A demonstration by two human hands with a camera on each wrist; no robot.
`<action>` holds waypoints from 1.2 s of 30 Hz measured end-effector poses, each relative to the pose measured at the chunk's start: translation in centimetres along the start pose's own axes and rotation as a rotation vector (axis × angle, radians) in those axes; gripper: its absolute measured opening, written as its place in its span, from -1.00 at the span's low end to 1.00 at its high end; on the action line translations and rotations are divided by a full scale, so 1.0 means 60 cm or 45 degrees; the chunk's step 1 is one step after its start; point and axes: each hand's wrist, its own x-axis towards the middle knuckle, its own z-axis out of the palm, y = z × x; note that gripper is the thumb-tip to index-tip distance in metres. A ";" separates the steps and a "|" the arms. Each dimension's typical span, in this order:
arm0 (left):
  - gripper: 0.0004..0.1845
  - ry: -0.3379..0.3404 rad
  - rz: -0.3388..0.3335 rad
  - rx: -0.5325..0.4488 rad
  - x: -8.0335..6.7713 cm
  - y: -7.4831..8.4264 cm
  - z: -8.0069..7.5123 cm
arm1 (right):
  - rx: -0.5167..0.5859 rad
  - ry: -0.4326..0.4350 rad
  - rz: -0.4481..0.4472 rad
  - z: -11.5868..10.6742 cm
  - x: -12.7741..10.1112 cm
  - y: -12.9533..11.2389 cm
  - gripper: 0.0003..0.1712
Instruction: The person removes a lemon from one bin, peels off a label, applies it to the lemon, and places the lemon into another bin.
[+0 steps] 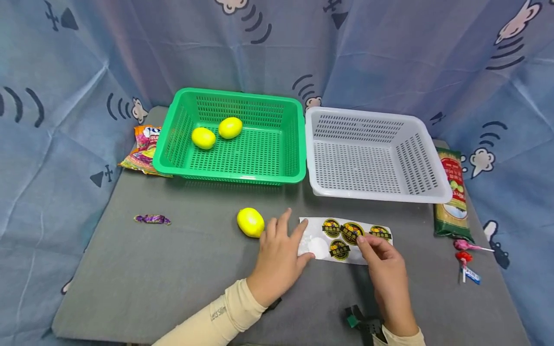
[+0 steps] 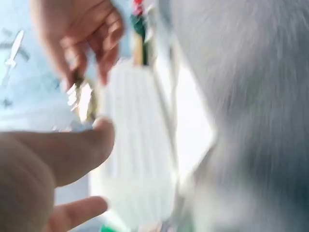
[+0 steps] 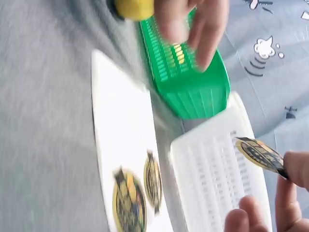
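My right hand (image 1: 387, 274) pinches a round black-and-gold sticker (image 3: 260, 155) between thumb and fingertip, raised above the white sticker sheet (image 1: 318, 227). Several similar stickers are still on that sheet, and a pale round blank shows near its left end. My left hand (image 1: 277, 254) hovers with spread fingers at the sheet's left edge, holding nothing. Just left of its fingertips lies a yellow lemon (image 1: 250, 222) on the grey table. In the left wrist view the sticker (image 2: 86, 102) hangs from the right fingers, close to the left thumb.
Behind the sheet stand a green basket (image 1: 233, 175) with two lemons inside and a white basket (image 1: 381, 196). A colourful snack bag (image 1: 147, 150) and a purple wrapped candy (image 1: 152, 219) lie left. On the right are a green-and-red packet (image 1: 453, 194) and lollipops (image 1: 464, 257).
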 end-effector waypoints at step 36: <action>-0.37 -0.212 -0.179 -1.866 0.015 -0.101 -0.038 | -0.159 -0.652 -0.194 0.133 -0.017 -0.094 -0.73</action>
